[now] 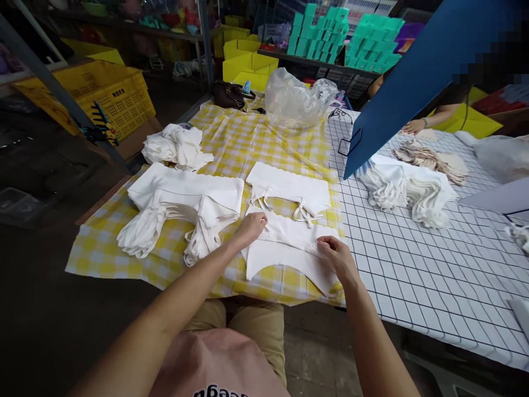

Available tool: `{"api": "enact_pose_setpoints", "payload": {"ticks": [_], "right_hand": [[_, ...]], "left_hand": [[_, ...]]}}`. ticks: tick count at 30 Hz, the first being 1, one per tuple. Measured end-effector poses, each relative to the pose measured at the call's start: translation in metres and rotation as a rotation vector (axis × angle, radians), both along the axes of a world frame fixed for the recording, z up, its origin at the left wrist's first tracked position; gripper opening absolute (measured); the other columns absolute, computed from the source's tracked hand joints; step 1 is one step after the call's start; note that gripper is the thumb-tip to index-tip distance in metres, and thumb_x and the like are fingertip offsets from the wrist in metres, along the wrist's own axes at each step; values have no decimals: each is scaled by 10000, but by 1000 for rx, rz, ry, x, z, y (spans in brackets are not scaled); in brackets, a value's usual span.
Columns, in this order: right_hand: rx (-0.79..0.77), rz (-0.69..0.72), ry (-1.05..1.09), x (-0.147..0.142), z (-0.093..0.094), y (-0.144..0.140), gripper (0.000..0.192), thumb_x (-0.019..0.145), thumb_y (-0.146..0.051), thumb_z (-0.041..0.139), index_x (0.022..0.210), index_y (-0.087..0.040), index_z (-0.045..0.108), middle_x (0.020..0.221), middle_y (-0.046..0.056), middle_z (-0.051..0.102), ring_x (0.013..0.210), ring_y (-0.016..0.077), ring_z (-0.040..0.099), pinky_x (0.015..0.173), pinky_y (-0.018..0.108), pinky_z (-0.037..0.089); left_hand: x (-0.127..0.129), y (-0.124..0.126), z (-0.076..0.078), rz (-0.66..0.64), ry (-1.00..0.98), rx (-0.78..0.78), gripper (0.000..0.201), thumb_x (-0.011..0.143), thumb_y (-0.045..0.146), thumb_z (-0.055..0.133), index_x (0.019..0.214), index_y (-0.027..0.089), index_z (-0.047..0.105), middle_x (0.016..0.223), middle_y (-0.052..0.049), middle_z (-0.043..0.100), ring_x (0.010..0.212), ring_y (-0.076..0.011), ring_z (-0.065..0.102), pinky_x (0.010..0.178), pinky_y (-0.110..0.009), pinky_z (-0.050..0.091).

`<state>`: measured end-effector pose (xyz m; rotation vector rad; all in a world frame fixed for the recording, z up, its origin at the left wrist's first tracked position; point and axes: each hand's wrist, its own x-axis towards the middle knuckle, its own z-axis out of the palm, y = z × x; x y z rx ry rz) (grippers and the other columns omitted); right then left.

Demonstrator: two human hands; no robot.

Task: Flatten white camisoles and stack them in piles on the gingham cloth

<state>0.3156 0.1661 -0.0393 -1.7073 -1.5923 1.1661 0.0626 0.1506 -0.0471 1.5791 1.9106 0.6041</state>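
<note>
The white garment stretches between left grip and right grip — both pinching its cloth.

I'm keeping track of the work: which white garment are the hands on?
The near garment, in front of the far garment: left hand and right hand have fingers on it. Neither touches that one, the stack or the crumpled heap.

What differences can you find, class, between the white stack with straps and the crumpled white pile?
The stack lies in flat layers, while the pile is bunched up. The stack spreads wider; the pile takes less room. The stack is in front, the pile behind it. Both are white fabric.
</note>
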Motion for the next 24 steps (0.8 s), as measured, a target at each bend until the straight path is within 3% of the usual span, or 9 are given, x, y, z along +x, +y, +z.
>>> {"api": "enact_pose_setpoints", "payload": {"ticks": [15,24], "right_hand": [[35,1,-147,-1,8,-8,316,639,-404,524,797,-166,659,531,-23,456,509,126,401,489,256,317],[177,31,-227,6,5,-16,315,650,-410,504,793,-177,660,762,61,627,670,184,509,610,298,382]], "left_hand": [[-4,-1,3,67,-114,-32,209,777,176,470,848,155,666,721,-34,660,628,-129,586,652,-214,425],[-5,-5,6,78,-205,-29,223,763,148,439,841,141,648,649,-6,615,507,-94,527,571,-205,412]]}}
